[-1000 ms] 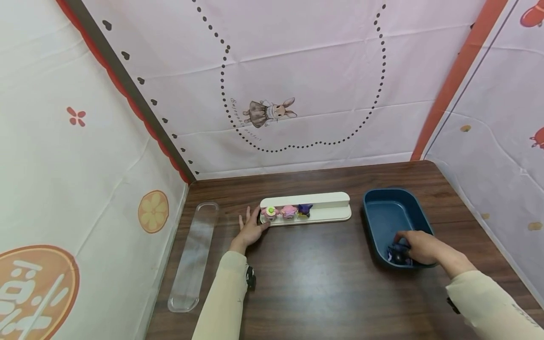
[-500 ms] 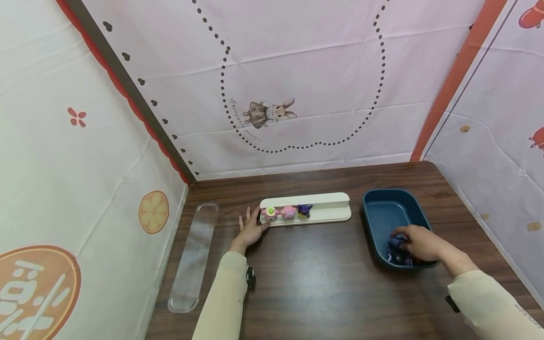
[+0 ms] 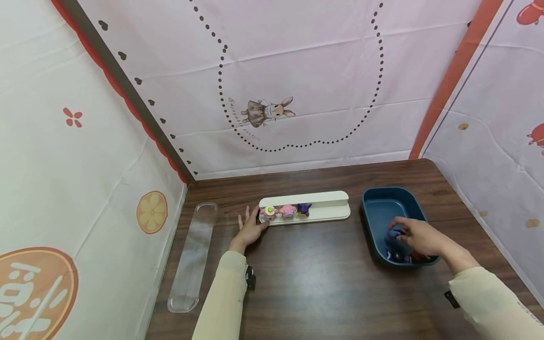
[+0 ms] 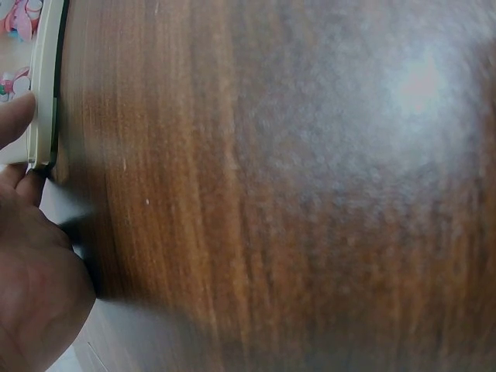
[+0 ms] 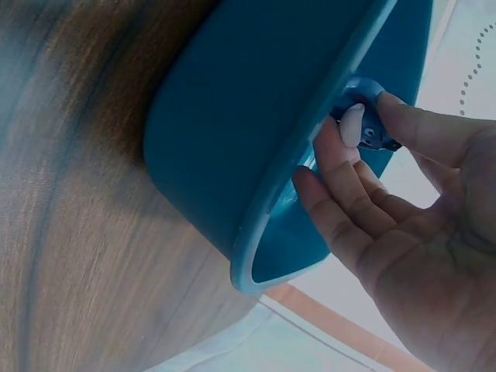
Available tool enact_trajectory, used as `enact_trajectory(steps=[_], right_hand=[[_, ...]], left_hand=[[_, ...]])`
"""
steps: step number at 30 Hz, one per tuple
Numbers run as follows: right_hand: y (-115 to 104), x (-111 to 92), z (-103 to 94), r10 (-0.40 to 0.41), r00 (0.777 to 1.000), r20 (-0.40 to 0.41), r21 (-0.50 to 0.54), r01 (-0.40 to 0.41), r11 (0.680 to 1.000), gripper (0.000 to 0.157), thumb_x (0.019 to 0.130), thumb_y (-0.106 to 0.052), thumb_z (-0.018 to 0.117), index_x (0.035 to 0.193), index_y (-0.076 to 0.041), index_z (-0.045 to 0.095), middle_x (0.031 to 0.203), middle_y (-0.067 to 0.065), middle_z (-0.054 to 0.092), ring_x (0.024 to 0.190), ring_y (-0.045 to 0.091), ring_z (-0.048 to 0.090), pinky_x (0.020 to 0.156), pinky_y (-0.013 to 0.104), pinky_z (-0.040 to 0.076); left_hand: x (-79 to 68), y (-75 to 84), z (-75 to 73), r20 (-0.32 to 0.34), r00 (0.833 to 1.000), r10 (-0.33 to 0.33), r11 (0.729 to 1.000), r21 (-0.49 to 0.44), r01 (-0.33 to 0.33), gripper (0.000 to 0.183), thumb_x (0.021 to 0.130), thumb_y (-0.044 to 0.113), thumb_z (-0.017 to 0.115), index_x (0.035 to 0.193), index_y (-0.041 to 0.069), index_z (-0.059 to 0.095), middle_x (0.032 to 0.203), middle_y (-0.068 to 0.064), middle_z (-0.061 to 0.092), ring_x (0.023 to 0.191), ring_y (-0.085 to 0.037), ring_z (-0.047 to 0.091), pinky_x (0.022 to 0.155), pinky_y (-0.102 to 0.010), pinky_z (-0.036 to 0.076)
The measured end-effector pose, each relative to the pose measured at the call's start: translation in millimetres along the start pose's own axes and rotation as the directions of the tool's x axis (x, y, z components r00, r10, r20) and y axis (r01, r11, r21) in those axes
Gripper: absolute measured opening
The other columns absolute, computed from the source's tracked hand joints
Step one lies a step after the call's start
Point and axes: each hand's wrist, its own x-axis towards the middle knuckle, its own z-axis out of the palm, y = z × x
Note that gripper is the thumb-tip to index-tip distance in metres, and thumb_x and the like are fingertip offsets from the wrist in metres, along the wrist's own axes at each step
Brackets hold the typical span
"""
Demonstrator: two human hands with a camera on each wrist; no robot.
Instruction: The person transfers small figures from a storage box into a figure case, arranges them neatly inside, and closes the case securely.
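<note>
My right hand [image 3: 425, 236] pinches a small blue figurine [image 5: 370, 128] with a white part between thumb and fingers, over the dark blue bin [image 3: 374, 236]. Other dark figurines [image 3: 397, 256] lie at the bin's near end, partly covered by the hand. My left hand [image 3: 250, 231] holds the left end of a long white display stand [image 3: 327, 215], its thumb at the front rim and the other fingers spread at the end. On the stand's left half, a pink figurine with a white-and-green top [image 3: 268, 212], a pink one [image 3: 288, 211] and a purple one [image 3: 303, 209] stand in a row.
A long clear plastic cover [image 3: 193, 259] lies on the brown wooden table [image 3: 318, 283], left of my left arm. Printed cloth walls [image 3: 314, 85] rise behind the table and along both sides.
My right hand rises slightly with the blue figurine, uncovering more of the figurines at the bin's near end. My left hand and the stand stay in place.
</note>
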Motion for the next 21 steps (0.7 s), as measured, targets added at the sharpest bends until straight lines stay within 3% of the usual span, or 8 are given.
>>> enact_trajectory(steps=[8, 16, 21], right_hand=[[-6, 4, -6.0, -0.028, 0.999, -0.032, -0.018, 0.027, 0.999, 0.028, 0.1, -0.005, 0.06, 0.126, -0.005, 0.067, 0.101, 0.008, 0.068, 0.079, 0.015, 0.056, 0.066, 0.029, 0.049], [-14, 7, -7.0, -0.033, 0.996, -0.086, -0.017, 0.032, 0.999, 0.028, 0.101, -0.007, 0.062, 0.128, -0.006, 0.068, 0.081, -0.001, 0.052, 0.068, 0.009, 0.045, 0.057, 0.025, 0.038], [-21, 8, -7.7, -0.027, 0.992, -0.126, -0.004, 0.026, 1.0, 0.028, 0.102, -0.009, 0.062, 0.13, -0.007, 0.068, 0.079, 0.0, 0.048, 0.066, 0.009, 0.044, 0.055, 0.025, 0.036]], left_hand=[[-0.3, -0.4, -0.8, -0.003, 1.0, 0.005, 1.0, -0.002, -0.005, 0.079, 0.102, 0.036, 0.063, 0.166, 0.013, 0.023, 0.172, -0.019, 0.022, 0.163, -0.034, -0.011, 0.125, -0.058, -0.02], [-1.2, 0.8, -1.4, -0.005, 1.0, 0.01, 1.0, -0.004, -0.01, 0.079, 0.103, 0.037, 0.062, 0.166, 0.013, 0.022, 0.172, -0.018, 0.022, 0.163, -0.033, -0.013, 0.125, -0.059, -0.02], [-2.5, 1.0, -1.1, 0.0, 1.0, 0.016, 1.0, 0.001, -0.016, 0.078, 0.103, 0.036, 0.062, 0.166, 0.013, 0.022, 0.172, -0.016, 0.024, 0.163, -0.032, -0.013, 0.125, -0.059, -0.021]])
